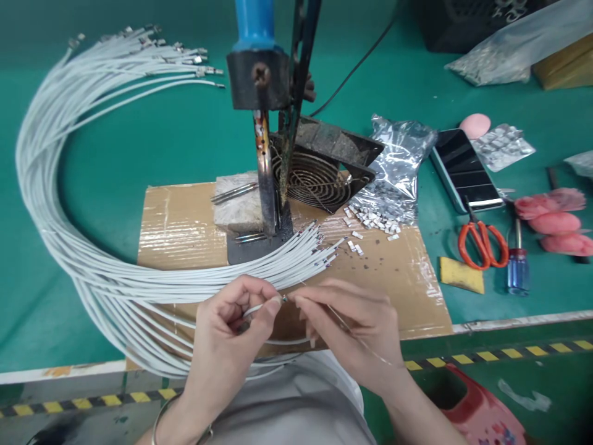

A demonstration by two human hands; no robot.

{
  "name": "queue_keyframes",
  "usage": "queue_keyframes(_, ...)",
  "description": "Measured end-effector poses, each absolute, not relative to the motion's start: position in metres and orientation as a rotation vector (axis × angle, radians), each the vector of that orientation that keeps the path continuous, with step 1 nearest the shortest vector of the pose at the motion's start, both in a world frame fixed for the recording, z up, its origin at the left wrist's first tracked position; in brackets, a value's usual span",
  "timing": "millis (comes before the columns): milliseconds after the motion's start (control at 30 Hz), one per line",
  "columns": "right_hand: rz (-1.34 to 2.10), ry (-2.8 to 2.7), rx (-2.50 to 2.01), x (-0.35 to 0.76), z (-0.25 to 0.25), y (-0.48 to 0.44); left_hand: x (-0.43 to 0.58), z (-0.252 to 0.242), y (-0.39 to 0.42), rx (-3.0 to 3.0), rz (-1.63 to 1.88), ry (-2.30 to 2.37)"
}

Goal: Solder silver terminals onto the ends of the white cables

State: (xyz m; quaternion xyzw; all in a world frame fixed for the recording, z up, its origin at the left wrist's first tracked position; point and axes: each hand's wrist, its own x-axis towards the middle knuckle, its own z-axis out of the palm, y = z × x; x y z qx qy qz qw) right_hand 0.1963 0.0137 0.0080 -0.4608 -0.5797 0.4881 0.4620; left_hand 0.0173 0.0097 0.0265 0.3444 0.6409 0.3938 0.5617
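Note:
Closed in a pinch, my left hand (pixel 234 334) holds one white cable (pixel 252 311) close to its tip. The thumb and fingers of my right hand (pixel 354 324) come together at that tip. A thin silvery wire (pixel 345 322) runs between the right fingers and trails across the hand; the small part at the cable's tip is mostly hidden. Just beyond both hands lies a thick bundle of white cables (pixel 259 272) with stripped ends. Above it a blue-handled soldering iron (pixel 265 161) is mounted pointing down.
A dirty fan (pixel 319 176) stands behind the iron on a cardboard sheet (pixel 176 228). Small metal terminals (pixel 370 219) lie by a silver bag (pixel 398 161). To the right are a phone (pixel 466 167), orange scissors (pixel 482 244) and a screwdriver (pixel 518 272). The bundle's terminal-tipped ends lie at far left.

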Motion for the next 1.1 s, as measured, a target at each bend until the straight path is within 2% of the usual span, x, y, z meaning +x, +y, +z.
queue_keyframes(167, 1.382, -1.037, -1.219, 0.196, 0.0, 0.009, 0.016, 0.027, 0.012, 0.794, 0.928, 1.545)
queue_keyframes(767, 1.515, -0.858, -1.189, 0.181, -0.001, 0.011, 0.018, 0.033, 0.014, 0.795, 0.898, 1.555)
queue_keyframes(1100, 1.448, -0.814, -1.235, 0.178, -0.001, 0.013, 0.027, 0.048, 0.01, 0.807, 0.896, 1.654)
